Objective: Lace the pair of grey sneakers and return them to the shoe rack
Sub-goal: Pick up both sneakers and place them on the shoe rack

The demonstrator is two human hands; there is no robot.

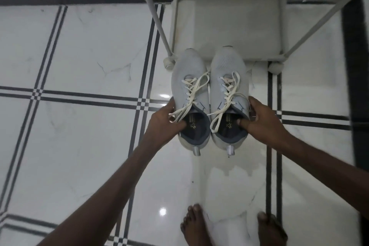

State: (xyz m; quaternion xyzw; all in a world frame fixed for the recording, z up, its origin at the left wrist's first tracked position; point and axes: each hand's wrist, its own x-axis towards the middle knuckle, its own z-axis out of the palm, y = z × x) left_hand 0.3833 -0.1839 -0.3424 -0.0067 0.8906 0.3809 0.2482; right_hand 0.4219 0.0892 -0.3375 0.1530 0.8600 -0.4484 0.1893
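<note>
Two grey sneakers with cream laces are held side by side above the floor, toes pointing at the shoe rack. My left hand (165, 120) grips the left sneaker (189, 78) at its collar, thumb inside the opening. The right sneaker (227, 74) is gripped the same way by my right hand (261, 120). Both shoes are laced, with loose lace ends trailing over the openings. The white shoe rack (229, 26) stands just beyond the toes; its lower shelf is bare, and the toe tips overlap its front edge.
White marble floor tiles with dark stripe borders (89, 96) spread all around. The rack's legs end in round feet (169, 63) beside the left toe. My two bare feet (199, 225) stand at the bottom of the view.
</note>
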